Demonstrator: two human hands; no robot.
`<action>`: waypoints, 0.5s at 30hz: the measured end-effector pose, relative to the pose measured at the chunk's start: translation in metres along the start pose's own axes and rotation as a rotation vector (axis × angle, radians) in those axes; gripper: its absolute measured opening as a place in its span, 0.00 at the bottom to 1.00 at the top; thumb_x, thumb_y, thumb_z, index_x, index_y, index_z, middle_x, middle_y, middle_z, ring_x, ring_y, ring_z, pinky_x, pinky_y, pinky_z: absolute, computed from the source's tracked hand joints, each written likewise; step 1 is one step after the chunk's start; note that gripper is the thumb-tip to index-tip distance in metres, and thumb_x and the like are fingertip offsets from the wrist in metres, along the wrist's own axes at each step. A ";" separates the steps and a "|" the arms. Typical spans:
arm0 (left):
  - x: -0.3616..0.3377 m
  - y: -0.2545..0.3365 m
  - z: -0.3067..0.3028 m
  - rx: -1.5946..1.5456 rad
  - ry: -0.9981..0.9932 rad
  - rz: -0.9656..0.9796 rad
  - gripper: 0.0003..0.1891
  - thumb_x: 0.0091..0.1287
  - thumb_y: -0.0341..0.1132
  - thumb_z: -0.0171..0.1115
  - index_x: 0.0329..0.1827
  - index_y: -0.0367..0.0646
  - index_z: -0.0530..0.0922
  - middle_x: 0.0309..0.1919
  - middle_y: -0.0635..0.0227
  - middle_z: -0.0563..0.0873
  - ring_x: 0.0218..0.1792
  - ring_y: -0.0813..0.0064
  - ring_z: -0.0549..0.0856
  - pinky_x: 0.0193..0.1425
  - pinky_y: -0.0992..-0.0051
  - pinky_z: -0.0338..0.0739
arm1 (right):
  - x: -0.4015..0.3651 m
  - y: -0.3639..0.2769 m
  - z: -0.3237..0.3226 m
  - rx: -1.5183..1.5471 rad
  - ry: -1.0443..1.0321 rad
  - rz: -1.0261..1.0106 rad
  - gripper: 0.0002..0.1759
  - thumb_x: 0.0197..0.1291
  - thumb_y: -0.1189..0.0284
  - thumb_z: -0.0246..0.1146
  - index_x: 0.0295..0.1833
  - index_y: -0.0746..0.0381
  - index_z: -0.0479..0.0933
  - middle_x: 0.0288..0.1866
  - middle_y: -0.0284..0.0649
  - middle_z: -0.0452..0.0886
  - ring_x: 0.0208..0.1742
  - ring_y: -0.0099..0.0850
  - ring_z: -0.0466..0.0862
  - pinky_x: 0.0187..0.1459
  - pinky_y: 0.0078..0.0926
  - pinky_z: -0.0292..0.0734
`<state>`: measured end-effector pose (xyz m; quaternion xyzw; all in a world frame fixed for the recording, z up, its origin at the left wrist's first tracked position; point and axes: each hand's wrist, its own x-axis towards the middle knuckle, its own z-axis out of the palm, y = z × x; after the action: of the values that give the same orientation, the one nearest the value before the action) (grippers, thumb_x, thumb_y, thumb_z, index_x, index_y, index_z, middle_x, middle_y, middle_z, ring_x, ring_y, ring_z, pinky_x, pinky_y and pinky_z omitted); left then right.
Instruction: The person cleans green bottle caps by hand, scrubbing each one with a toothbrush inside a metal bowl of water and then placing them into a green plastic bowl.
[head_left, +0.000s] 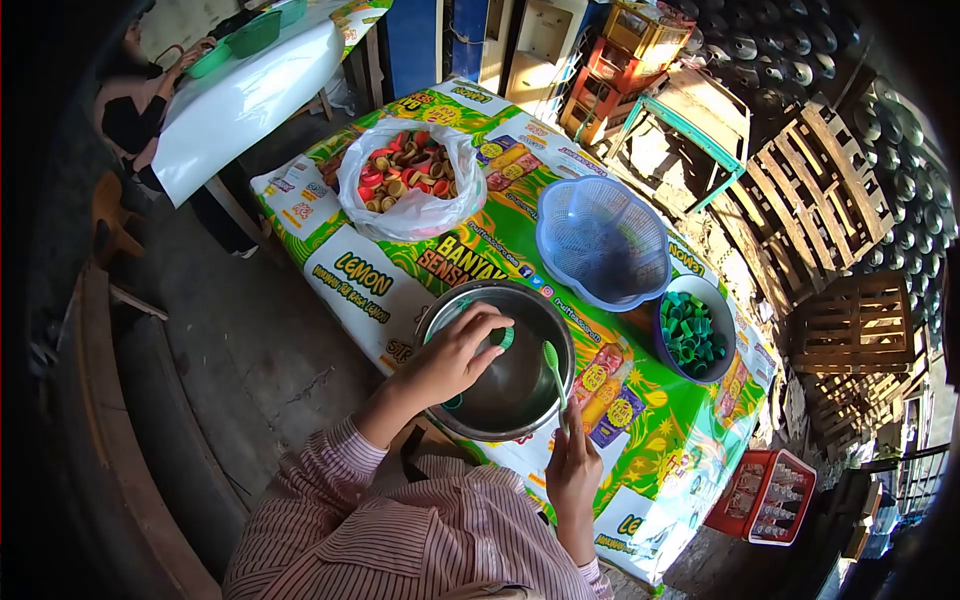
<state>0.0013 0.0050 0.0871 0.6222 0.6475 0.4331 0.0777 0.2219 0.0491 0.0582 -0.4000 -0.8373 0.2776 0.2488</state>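
Over a round metal basin point(447, 305), my left hand point(460, 350) pinches a small green plastic cap point(507, 339) between thumb and fingers. My right hand point(574, 462) is closed around the handle of a light green toothbrush point(553, 362), its head pointing up over the basin's right side. A few green pieces show at the basin's left edge; my left hand and forearm cover part of the inside. To the right, a bowl point(728, 312) holds many green caps point(690, 325). A blue plastic colander point(600, 235) stands behind it.
A white plastic bag point(455, 212) of red and brown caps point(410, 170) sits at the table's back left. Another person point(140, 110) works at a white table point(250, 105) with green bowls. Red crate point(765, 497) of bottles, wooden pallets point(820, 190) and stacked crates point(620, 65) stand right.
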 end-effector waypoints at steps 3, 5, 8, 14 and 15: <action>-0.022 -0.036 0.023 0.282 -0.412 -0.251 0.15 0.59 0.27 0.56 0.49 0.37 0.69 0.44 0.56 0.73 0.45 0.56 0.77 0.50 0.65 0.72 | 0.005 0.010 0.007 -0.294 -0.230 0.068 0.23 0.58 0.77 0.55 0.61 0.60 0.68 0.36 0.48 0.81 0.30 0.43 0.82 0.29 0.38 0.76; -0.019 -0.026 0.022 0.007 -0.216 -0.200 0.14 0.59 0.27 0.57 0.49 0.40 0.71 0.45 0.58 0.73 0.48 0.56 0.76 0.49 0.65 0.73 | 0.003 0.012 0.004 -0.221 -0.015 -0.004 0.22 0.57 0.75 0.58 0.59 0.61 0.69 0.21 0.46 0.78 0.20 0.38 0.80 0.22 0.32 0.72; -0.019 -0.014 0.021 -0.160 -0.162 -0.140 0.15 0.57 0.26 0.59 0.49 0.40 0.70 0.48 0.59 0.73 0.49 0.57 0.76 0.51 0.67 0.72 | 0.011 0.007 -0.005 0.265 -0.109 0.180 0.25 0.54 0.72 0.64 0.58 0.65 0.69 0.12 0.33 0.68 0.12 0.19 0.62 0.18 0.20 0.60; -0.030 0.006 0.042 -0.339 -0.165 -0.091 0.18 0.55 0.23 0.61 0.48 0.40 0.69 0.48 0.60 0.75 0.48 0.62 0.77 0.48 0.71 0.75 | 0.027 -0.004 0.032 0.611 -0.131 0.235 0.16 0.59 0.67 0.62 0.47 0.67 0.78 0.16 0.28 0.69 0.21 0.13 0.64 0.21 0.16 0.61; -0.033 0.005 0.045 -0.339 -0.142 -0.090 0.18 0.55 0.23 0.61 0.48 0.40 0.69 0.47 0.60 0.75 0.48 0.63 0.78 0.48 0.72 0.76 | 0.029 -0.004 0.037 0.600 -0.133 0.200 0.14 0.59 0.68 0.62 0.45 0.67 0.78 0.16 0.25 0.68 0.20 0.13 0.63 0.20 0.16 0.59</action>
<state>0.0406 -0.0037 0.0478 0.5996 0.5853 0.4873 0.2460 0.1803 0.0605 0.0396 -0.3699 -0.6890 0.5607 0.2721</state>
